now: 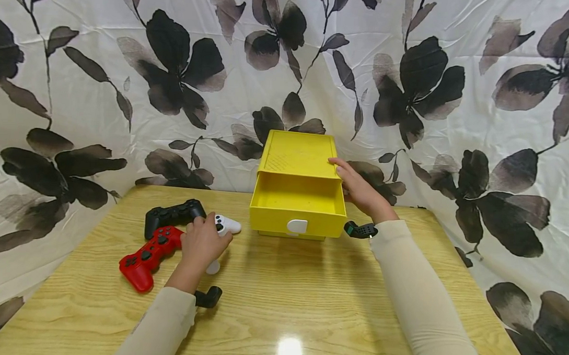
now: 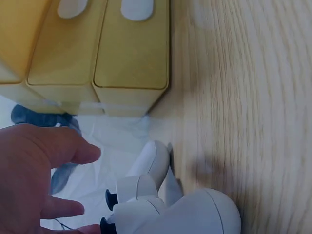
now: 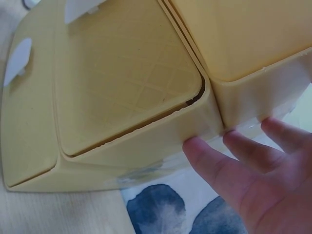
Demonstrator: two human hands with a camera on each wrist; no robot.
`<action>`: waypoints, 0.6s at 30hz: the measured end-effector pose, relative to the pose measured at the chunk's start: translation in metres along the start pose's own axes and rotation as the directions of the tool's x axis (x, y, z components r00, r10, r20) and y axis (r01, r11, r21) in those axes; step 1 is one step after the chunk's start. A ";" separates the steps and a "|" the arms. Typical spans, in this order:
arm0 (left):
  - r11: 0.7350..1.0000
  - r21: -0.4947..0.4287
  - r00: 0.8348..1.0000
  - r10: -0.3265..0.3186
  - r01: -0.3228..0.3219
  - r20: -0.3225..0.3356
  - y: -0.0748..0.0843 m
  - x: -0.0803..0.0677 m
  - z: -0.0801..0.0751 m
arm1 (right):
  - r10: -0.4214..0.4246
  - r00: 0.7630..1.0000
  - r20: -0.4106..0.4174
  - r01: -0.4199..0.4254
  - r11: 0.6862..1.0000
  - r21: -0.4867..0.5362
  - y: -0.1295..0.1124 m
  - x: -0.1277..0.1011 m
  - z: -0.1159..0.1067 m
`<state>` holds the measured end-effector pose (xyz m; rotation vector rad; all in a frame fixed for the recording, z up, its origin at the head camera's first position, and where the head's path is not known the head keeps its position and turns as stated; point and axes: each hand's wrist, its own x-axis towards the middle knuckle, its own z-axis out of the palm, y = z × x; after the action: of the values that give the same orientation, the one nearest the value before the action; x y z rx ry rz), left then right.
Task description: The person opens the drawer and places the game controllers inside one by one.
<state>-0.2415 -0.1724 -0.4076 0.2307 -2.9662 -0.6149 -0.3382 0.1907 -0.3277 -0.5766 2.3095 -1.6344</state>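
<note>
The left hand (image 1: 202,245) sits low and left of centre in the head view, laid over the white controller (image 1: 225,226). From above the fingers seem to curl round it, but the left wrist view shows them fairly loose beside the white controller (image 2: 170,209), so I cannot tell whether it is really gripped. Touching that hand on its left lies the red controller (image 1: 145,256), and just behind that the black controller (image 1: 172,215), all on the wooden table (image 1: 308,303).

The right hand (image 1: 359,190) is at the centre right, fingers straight and pressed flat against the right side of the yellow box (image 1: 299,154), holding nothing. The right wrist view shows those fingertips (image 3: 200,151) touching the box wall. The box's drawer (image 1: 297,206) is pulled out toward the viewer, with a white handle (image 1: 297,226) on its front. A flowered cloth (image 1: 175,64) hangs behind everything.
</note>
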 end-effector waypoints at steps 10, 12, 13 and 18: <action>0.996 0.075 0.995 -0.061 0.056 0.075 -0.003 0.010 0.003 | 0.007 1.000 0.001 -0.007 1.000 0.000 0.001 0.001 0.000; 0.994 0.093 0.993 -0.071 0.063 0.089 -0.003 0.012 0.004 | 0.009 1.000 0.002 -0.009 1.000 0.005 0.000 0.001 0.000; 0.993 0.103 0.992 -0.075 0.065 0.097 -0.003 0.012 0.004 | 0.009 1.000 0.003 -0.009 1.000 0.007 0.000 0.000 0.000; 0.986 0.146 0.984 -0.100 0.079 0.144 -0.004 0.015 0.004 | 0.003 1.000 0.007 -0.004 1.000 0.012 0.001 0.000 -0.001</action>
<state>-0.2564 -0.1772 -0.4117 0.3463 -3.1645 -0.4527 -0.3387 0.1914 -0.3280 -0.5748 2.2930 -1.6403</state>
